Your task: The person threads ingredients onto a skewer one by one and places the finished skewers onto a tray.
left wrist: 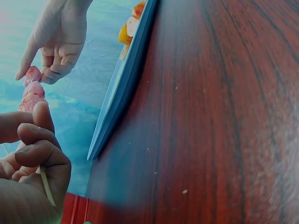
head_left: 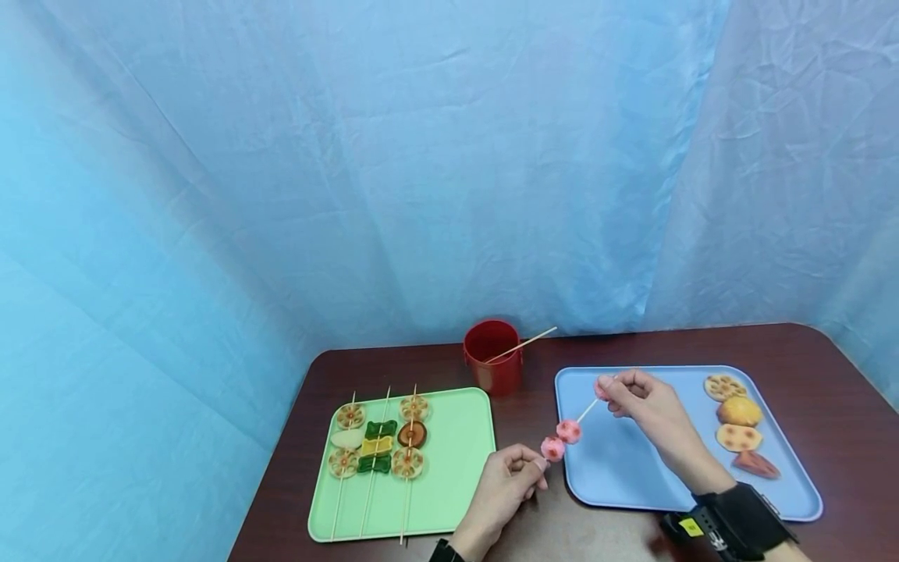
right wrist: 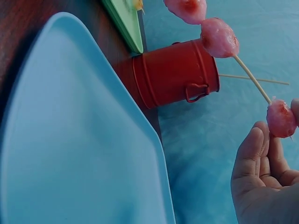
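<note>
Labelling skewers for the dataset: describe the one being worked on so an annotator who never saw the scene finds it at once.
On the dark wooden table, look between the green plastic tray and the blue plastic tray. A thin wooden skewer with three pink meat chunks is held in the air by the left hand and right hand. The other loaded skewers lie on the green tray.

Three finished skewers are lying on the green tray; a red bucket is standing behind, holding one stick.

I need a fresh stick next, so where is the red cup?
In the head view the red cup stands at the table's far edge, between the green tray and the blue tray, one skewer leaning in it.
</note>
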A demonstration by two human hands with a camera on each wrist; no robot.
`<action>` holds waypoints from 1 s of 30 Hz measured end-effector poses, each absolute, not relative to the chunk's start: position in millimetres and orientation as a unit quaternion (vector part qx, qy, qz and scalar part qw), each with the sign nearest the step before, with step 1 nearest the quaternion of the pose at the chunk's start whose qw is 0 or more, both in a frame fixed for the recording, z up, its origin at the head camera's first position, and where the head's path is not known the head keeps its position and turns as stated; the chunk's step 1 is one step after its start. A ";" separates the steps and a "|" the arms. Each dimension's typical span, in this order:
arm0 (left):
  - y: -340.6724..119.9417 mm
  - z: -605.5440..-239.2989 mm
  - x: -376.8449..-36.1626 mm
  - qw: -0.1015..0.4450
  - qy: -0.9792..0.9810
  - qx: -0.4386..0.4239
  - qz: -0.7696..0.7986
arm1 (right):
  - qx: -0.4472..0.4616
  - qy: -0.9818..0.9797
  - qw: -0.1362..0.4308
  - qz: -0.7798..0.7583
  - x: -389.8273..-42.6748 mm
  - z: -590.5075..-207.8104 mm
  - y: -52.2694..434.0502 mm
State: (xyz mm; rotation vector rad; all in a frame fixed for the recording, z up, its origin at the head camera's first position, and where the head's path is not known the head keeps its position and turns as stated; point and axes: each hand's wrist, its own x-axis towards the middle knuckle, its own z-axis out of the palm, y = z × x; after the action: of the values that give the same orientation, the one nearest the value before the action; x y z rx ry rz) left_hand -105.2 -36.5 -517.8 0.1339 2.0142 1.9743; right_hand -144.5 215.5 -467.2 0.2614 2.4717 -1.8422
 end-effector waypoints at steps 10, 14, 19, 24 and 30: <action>-34.1 -517.2 -106.0 0.158 0.705 0.042 0.690 | 0.078 0.770 0.010 -0.633 -142.5 -474.0 210.8; -33.6 -517.5 -105.4 0.162 0.703 0.036 0.692 | 0.074 0.761 0.006 -0.644 -141.2 -476.5 209.0; -34.6 -518.0 -104.0 0.165 0.702 0.034 0.692 | 0.068 0.745 0.006 -0.663 -139.9 -479.6 206.7; -35.1 -518.4 -103.8 0.166 0.703 0.039 0.690 | 0.067 0.747 0.016 -0.661 -139.0 -481.3 204.7; -33.4 -517.9 -104.0 0.169 0.699 0.033 0.694 | 0.070 0.755 0.027 -0.651 -138.3 -481.6 203.5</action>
State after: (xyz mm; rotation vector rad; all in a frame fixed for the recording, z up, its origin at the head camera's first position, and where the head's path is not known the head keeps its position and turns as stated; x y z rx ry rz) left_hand -104.0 -33.4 -517.9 0.0950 1.9864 1.9742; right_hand -138.3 203.5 -481.6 0.2149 2.3328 -2.0121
